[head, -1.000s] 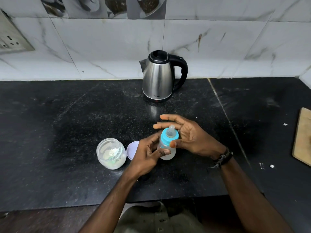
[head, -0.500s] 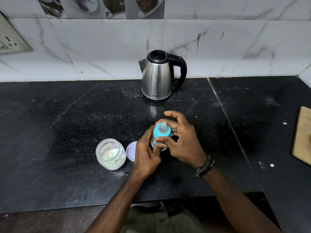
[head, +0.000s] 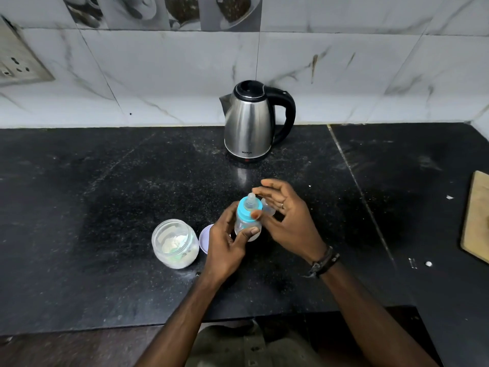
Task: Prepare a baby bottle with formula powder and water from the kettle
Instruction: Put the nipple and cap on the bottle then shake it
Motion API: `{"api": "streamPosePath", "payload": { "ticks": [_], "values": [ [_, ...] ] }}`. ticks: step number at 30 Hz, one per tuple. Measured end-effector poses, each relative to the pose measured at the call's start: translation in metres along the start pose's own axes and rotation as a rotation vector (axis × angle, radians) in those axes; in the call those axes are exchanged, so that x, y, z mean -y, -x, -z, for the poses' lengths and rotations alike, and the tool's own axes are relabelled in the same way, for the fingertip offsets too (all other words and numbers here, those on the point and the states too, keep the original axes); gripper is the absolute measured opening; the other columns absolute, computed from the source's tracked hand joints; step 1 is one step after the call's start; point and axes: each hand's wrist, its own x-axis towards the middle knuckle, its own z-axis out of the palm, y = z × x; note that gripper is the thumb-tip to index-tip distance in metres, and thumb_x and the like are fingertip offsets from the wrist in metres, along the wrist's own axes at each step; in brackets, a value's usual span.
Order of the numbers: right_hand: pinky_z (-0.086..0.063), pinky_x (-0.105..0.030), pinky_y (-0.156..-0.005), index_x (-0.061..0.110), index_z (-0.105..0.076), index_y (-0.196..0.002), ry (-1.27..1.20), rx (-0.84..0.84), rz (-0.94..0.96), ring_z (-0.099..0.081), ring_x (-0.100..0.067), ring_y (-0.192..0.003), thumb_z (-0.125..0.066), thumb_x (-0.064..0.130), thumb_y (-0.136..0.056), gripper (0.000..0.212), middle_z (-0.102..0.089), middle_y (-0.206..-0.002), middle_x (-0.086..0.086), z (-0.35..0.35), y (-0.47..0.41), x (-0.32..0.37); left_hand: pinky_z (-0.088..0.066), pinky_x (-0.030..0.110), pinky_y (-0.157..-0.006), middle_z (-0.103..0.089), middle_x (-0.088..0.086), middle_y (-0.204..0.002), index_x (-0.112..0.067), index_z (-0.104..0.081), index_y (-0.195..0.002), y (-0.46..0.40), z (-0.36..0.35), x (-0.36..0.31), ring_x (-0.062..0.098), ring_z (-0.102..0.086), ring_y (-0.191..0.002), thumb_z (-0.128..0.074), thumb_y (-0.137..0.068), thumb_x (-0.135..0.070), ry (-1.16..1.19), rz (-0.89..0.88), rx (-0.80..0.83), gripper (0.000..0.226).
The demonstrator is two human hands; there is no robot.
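Right hand has opened off the cap, only its thumb touching. Left hand grips the bottle around its body, upright.

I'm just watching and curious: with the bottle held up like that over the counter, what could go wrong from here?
1. The left hand alone grips the baby bottle; the right hand only touches the blue collar with its thumb, so a slip could drop it.
2. The formula jar stands open near the left wrist, its lid off, so a knock could spill powder.
3. If the collar is loose, the bottle may leak.
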Motion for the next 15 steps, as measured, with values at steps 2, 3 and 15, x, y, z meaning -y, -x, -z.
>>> {"api": "streamPosePath", "payload": {
  "ticks": [2, 3, 15],
  "values": [
    [-0.053, -0.033, -0.095, 0.026, -0.057, -0.118, -0.047, -0.085, -0.017, -0.068, -0.012, -0.109, -0.069, 0.032, -0.089, 0.032, -0.072, -0.116, -0.001, 0.01, -0.007, -0.007, -0.048, 0.018, -0.099, -0.069, -0.01, -0.123, -0.021, -0.057, -0.127, 0.0, 0.001, 0.002, 0.002, -0.065, -0.116, -0.074, -0.081, -0.008, -0.019, 0.008, -0.026, 0.051],
    [-0.055, -0.035, -0.092, 0.026, -0.06, -0.113, -0.042, -0.149, -0.021, -0.07, -0.014, -0.105, -0.063, 0.028, -0.094, 0.02, -0.073, -0.112, -0.002, 0.016, -0.011, -0.013, -0.047, 0.018, -0.099, -0.068, -0.01, -0.124, -0.021, -0.057, -0.128, 0.0, 0.001, 0.004, 0.001, -0.064, -0.116, -0.074, -0.08, -0.009, -0.028, 0.012, -0.034, 0.052],
    [-0.052, -0.043, -0.096, 0.014, -0.055, -0.131, 0.637, -0.033, -0.224, -0.061, -0.024, -0.112, -0.077, 0.035, -0.081, 0.058, -0.06, -0.125, -0.009, 0.018, -0.035, -0.091, -0.05, 0.033, -0.106, -0.069, -0.003, -0.126, -0.014, -0.058, -0.132, 0.002, 0.004, 0.018, 0.013, -0.064, -0.121, -0.078, -0.079, -0.015, -0.066, 0.074, -0.059, 0.057]
  ]
}}
